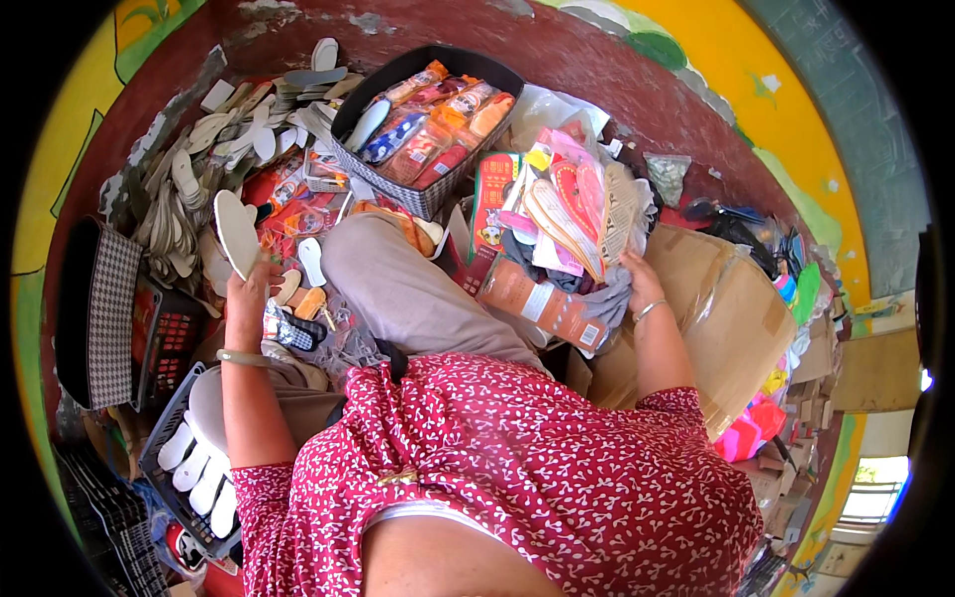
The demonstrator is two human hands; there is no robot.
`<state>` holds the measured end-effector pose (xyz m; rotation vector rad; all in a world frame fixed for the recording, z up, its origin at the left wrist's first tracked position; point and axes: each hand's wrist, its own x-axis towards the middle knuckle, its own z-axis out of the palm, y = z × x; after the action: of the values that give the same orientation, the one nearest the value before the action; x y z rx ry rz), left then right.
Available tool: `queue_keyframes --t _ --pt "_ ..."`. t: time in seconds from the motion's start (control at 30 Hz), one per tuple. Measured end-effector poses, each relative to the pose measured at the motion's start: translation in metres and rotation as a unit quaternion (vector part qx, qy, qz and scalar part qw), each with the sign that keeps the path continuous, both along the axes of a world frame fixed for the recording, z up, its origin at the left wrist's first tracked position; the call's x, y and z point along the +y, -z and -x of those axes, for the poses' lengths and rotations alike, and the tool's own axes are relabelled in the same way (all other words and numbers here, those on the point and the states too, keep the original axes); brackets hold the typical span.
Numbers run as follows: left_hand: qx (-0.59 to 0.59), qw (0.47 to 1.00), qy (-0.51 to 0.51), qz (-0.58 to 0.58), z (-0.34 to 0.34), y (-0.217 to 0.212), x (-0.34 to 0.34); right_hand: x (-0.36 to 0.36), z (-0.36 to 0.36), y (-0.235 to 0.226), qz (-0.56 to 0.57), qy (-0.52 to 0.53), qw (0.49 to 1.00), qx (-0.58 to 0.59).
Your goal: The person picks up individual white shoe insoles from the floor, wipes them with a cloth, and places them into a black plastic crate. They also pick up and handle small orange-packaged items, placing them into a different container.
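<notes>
Floor: dark red floor [597,60], crowded; a yellow painted wall [716,40] curves behind.
Surroundings: pile of loose insoles [199,159] at left, basket [423,194] of packaged insoles ahead, cardboard box [736,308] at right.
Left hand [249,294]: closed around a white insole [236,232], held upright.
Right hand [637,279]: fingers loosely curled, touching a heap of packaged insoles [572,214]; grip cannot be told.

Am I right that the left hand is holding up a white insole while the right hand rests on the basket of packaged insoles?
Not quite. In the head view the left hand does hold up a white insole, but the right hand rests on the pile of packets atop the cardboard box, not on the basket, which stands further away, untouched.
</notes>
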<state>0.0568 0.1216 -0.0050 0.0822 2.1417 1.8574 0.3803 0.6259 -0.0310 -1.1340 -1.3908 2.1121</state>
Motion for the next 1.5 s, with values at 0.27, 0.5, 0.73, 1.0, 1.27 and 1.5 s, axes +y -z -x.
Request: queue_keyframes --t 0.27,0.5,0.73,1.0,1.27,1.5 --pt "0.009 1.000 -0.009 -0.012 -0.008 -0.016 0.000 0.004 0.005 -0.011 0.019 -0.057 0.993 -0.106" --pt "0.004 0.988 -0.002 -0.155 -0.021 -0.037 -0.002 0.043 -0.017 -0.045 -0.215 -0.250 0.897 -0.294" --pt "-0.120 0.862 0.146 -0.469 -0.014 -0.042 -0.017 -0.080 0.066 -0.171 -0.233 -0.285 0.925 -0.093" --pt "-0.088 0.831 0.121 -0.536 -0.014 -0.031 -0.047 -0.208 0.217 -0.156 -0.171 -0.376 0.910 0.046" --pt "0.276 0.951 -0.069 0.120 -0.011 -0.011 -0.045 -0.341 0.319 -0.104 0.023 -0.582 0.805 0.113" --pt "0.378 0.877 -0.118 0.273 -0.014 -0.014 -0.038 -0.351 0.357 -0.050 0.105 -0.552 0.823 0.076"
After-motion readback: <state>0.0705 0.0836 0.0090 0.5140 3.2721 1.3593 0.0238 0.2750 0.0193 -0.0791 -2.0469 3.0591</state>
